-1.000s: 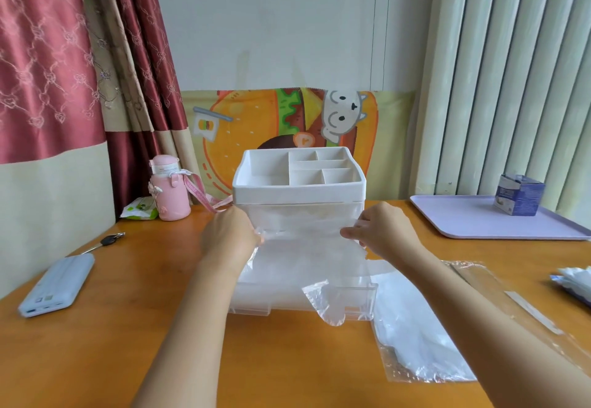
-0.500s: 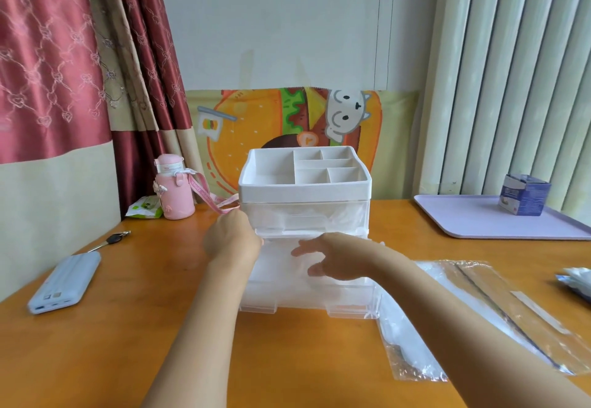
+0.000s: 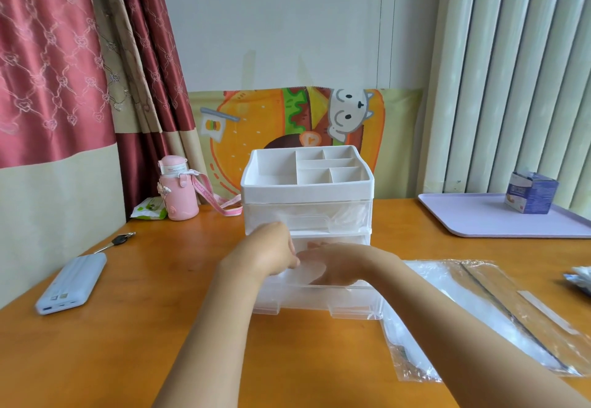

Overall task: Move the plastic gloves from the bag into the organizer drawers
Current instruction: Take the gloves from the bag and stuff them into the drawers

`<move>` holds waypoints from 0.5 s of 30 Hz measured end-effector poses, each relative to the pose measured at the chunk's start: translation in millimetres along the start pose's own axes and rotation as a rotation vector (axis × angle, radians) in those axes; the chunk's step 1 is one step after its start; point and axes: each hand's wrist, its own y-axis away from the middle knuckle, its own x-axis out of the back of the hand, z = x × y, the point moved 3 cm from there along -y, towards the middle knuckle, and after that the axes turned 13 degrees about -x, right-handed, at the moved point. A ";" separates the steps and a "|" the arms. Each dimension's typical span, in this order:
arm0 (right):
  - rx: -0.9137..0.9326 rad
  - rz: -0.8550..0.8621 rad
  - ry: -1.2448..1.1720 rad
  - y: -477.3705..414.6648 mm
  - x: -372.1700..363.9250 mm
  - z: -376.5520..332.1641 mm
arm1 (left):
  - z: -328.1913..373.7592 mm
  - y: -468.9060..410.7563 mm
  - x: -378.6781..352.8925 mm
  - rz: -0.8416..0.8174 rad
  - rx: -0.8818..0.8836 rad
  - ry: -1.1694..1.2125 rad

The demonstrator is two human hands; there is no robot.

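The left hand (image 3: 271, 254) and right hand (image 3: 337, 263) meet inside the pulled-out lower drawer (image 3: 319, 300) of the organizer (image 3: 307, 188), over a plastic glove (image 3: 308, 268). The bag (image 3: 473, 318) lies just beside it on the counter (image 3: 128, 343).

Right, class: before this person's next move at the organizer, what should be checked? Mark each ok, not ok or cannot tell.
1. Lower drawer pulled open: ok.
2. Left hand and right hand both at that drawer: ok.
3. Glove fully tucked inside: cannot tell, the hands cover most of it.
4. Upper drawer shut, plastic inside: ok.
5. Bag emptied: not ok, white plastic shows inside.
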 end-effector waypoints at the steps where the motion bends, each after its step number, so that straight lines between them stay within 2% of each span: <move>1: 0.005 0.000 0.014 -0.4 0.2 0.8 | -2.7 -3.4 -7.9 -0.048 0.004 -0.014; 5: 0.002 -0.026 0.048 -0.4 -0.3 3.2 | -14.6 -14.0 -29.0 -0.187 0.051 -0.069; 9: -0.020 -0.023 0.028 -1.6 -0.3 0.2 | -22.9 -19.4 -32.9 -0.199 0.073 -0.029; 12: -0.078 0.009 -0.034 4.0 1.6 -0.4 | -27.4 -21.9 -35.8 -0.208 0.106 -0.013; 15: -0.162 0.096 -0.208 24.4 10.9 2.4 | -26.0 -20.9 -34.7 -0.207 0.122 -0.016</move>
